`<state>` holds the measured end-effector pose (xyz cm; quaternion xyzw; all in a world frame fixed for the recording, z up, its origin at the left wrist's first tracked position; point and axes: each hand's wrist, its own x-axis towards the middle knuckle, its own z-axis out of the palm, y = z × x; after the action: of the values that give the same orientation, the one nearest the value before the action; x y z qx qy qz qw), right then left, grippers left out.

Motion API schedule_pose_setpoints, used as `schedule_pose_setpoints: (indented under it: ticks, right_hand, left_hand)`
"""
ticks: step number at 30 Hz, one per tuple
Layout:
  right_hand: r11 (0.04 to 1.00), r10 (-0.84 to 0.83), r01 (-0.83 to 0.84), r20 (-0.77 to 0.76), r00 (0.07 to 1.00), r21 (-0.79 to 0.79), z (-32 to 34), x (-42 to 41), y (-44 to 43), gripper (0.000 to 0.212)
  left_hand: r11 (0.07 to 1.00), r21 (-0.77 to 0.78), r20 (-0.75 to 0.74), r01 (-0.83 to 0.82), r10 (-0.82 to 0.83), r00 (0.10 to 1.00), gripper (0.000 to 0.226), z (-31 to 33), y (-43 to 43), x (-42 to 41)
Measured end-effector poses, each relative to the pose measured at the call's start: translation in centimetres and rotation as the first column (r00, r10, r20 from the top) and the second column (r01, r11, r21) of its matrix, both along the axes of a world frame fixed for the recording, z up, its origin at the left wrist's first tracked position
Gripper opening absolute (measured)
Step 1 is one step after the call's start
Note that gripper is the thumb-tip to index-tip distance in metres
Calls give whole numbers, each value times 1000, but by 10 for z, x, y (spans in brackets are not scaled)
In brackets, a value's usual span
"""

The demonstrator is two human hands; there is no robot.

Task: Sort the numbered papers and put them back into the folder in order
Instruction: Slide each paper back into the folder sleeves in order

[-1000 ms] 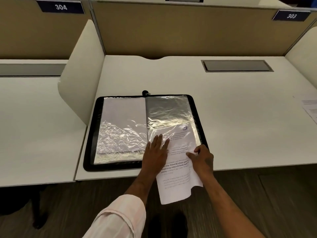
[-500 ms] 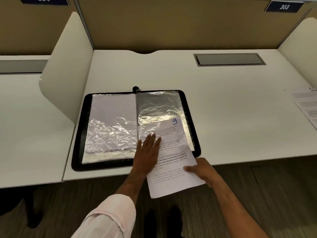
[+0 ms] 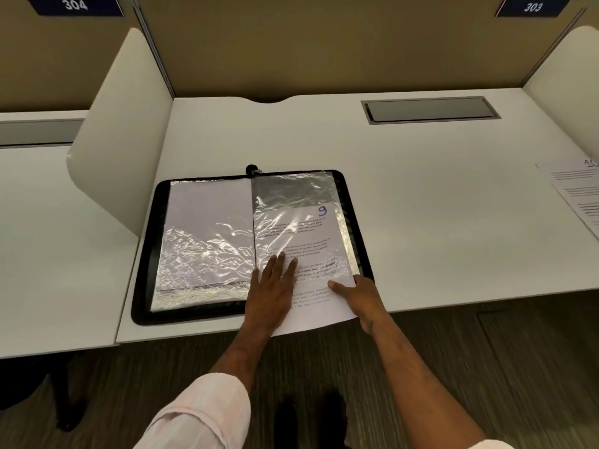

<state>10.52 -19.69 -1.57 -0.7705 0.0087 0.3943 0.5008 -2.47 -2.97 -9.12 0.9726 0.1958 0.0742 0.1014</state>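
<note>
Folder [image 3: 144, 286]: open.
Paper 9 [image 3: 311, 251]: partly inside sleeve [image 3: 291, 189].
Left grip [image 3: 270, 293]: flat on sleeve.
Right grip [image 3: 366, 301]: holding Paper 9's edge.

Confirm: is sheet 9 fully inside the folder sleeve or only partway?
Partway. The sheet has its top under the plastic of the right sleeve; its lower end sticks out past the near rim of the folder.

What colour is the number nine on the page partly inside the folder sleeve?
Blue: the nine sits top right on the page; head view.

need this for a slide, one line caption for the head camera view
Left hand flat on the open folder while the right hand holds the paper marked 9 partway inside it.
</note>
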Motion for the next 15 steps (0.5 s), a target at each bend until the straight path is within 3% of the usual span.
schedule_pose_setpoints:
  ticks: [7, 10, 15]
  right_hand:
    - [941, 286, -304, -131, 949, -151, 8, 5, -27, 29]
    - [955, 262, -269, -70, 962, -125, 6, 5, -23, 31]
    - [993, 69, -60, 86, 994, -103, -3, 4, -7, 32]
  left_hand:
    - [999, -20, -58, -33, 32, 998, 53, 3, 6, -5]
    - [1000, -4, -61, -24, 23, 998, 52, 5, 6, -7]
    - [1000, -6, -24, -30, 29, 999, 54, 10, 1, -5]
